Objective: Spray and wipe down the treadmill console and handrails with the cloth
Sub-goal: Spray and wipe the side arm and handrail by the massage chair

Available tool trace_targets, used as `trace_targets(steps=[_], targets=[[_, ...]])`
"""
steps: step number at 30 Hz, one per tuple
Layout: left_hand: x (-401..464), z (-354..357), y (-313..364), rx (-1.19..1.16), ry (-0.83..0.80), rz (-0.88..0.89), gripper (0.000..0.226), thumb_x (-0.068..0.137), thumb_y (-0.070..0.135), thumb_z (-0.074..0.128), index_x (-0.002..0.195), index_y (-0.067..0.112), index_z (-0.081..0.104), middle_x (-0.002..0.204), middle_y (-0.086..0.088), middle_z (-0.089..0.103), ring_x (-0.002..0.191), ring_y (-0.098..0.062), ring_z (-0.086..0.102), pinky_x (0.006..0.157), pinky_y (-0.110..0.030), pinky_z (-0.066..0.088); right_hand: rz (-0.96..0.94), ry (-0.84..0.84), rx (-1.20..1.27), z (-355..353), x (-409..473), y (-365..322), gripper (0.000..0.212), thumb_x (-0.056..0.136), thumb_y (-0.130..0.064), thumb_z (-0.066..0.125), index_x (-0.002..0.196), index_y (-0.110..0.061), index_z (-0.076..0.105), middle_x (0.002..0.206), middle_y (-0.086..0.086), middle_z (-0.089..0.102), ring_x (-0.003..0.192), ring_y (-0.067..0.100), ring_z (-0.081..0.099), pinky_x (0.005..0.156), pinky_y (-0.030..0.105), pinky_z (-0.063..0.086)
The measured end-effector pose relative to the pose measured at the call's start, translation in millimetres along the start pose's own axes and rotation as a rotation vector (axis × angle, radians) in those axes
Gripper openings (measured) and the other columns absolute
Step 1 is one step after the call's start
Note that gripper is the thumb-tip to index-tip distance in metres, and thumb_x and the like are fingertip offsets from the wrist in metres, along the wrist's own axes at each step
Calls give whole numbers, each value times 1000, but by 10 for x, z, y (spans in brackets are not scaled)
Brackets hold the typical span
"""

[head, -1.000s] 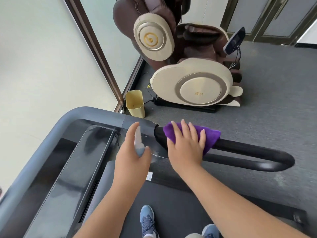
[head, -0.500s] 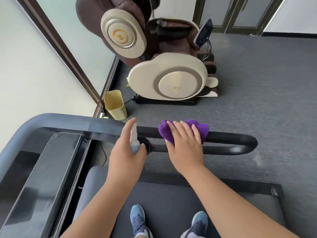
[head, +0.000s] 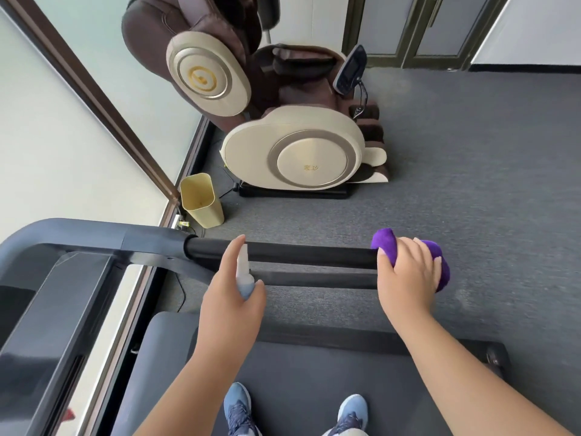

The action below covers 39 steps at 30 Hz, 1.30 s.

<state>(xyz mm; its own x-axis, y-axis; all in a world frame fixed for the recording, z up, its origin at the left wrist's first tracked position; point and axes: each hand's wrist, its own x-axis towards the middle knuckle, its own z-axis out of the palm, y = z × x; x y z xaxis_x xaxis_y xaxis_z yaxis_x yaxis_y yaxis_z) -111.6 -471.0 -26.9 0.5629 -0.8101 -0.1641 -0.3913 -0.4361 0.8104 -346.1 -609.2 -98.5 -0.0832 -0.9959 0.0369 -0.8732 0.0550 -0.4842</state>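
Observation:
My right hand (head: 405, 278) grips a purple cloth (head: 440, 265) wrapped round the far end of the black handrail (head: 298, 251), whose rounded tip is hidden under it. My left hand (head: 232, 294) holds a small pale spray bottle (head: 243, 275) upright just in front of the handrail's middle, index finger stretched along its top. The treadmill console (head: 47, 309), dark and glossy with a grey frame, lies at the lower left. The grey treadmill belt (head: 298, 388) is under my blue shoes.
A beige and brown massage chair (head: 292, 152) stands on the grey carpet beyond the handrail. A yellow bin (head: 201, 199) sits by the wall, with a power strip and cables beside it. A glass wall with a brown frame runs along the left.
My right hand has slid the purple cloth rightward along the handrail, from near the console joint to the far end. My left hand kept the bottle close to the rail.

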Motion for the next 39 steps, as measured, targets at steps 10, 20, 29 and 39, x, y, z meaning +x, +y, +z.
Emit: trace_targets(steps=[10, 20, 29, 39], targets=[[44, -764, -321, 10, 104, -31, 75, 94, 14, 62, 143, 63, 33, 92, 19, 65, 69, -9, 60, 63, -29, 48, -393, -173, -145, 815, -750, -1793, 53, 101, -47, 45, 151, -29, 50, 152, -3, 54, 149, 25, 37, 126, 57, 10], [107, -1285, -582, 59, 94, 4, 77, 93, 8, 61, 149, 55, 34, 79, 10, 54, 63, 0, 54, 56, -10, 42, -413, -349, 264, 1029, -934, -2691, 30, 98, -37, 46, 116, -29, 69, 122, -8, 70, 127, 20, 55, 123, 46, 19], [70, -568, -23, 115, -80, 126, 80, 92, 10, 60, 141, 67, 32, 114, 15, 65, 97, -8, 63, 80, -29, 53, 315, -444, 1284, -74, -840, -1624, 27, 105, -21, 57, 95, -32, 79, 103, -2, 80, 101, 6, 72, 94, 23, 52], [-76, 766, 907, 331, -348, 345, 73, 96, 14, 53, 154, 48, 24, 112, 6, 52, 91, -20, 55, 75, -32, 47, 843, -126, 1331, -603, -955, 201, 46, 75, -53, 72, 112, -26, 76, 108, 2, 80, 108, 26, 73, 111, 53, 47]])
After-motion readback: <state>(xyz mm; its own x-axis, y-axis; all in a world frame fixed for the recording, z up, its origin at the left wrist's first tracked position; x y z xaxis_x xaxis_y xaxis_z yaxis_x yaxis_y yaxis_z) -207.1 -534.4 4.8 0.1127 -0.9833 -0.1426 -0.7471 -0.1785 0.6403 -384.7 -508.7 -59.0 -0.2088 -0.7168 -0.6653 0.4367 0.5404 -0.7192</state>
